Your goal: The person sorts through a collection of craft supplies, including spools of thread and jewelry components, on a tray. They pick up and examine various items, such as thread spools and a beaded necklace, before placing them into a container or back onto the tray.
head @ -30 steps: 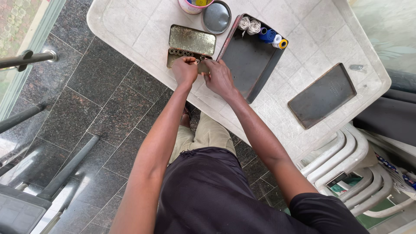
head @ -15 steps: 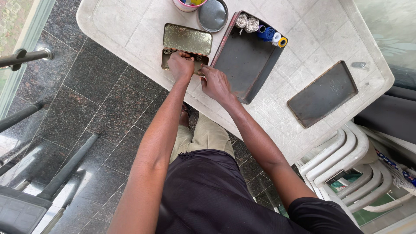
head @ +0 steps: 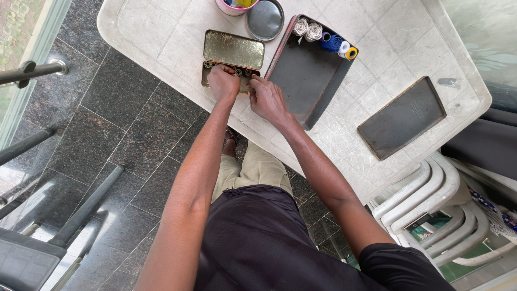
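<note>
Left hand and right hand both pinch inside your tin; contents small, light, probably slippery: grip their rims.

White table, open tin, tray (thread rolls), flat lid

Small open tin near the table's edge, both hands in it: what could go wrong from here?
The small tin sits close to the white table's edge, so a push from the left hand or right hand might slide it off onto the tiled floor. Its small round pieces could spill and roll away. The hinged lid stands open behind the hands and might drop shut on the fingers.
</note>
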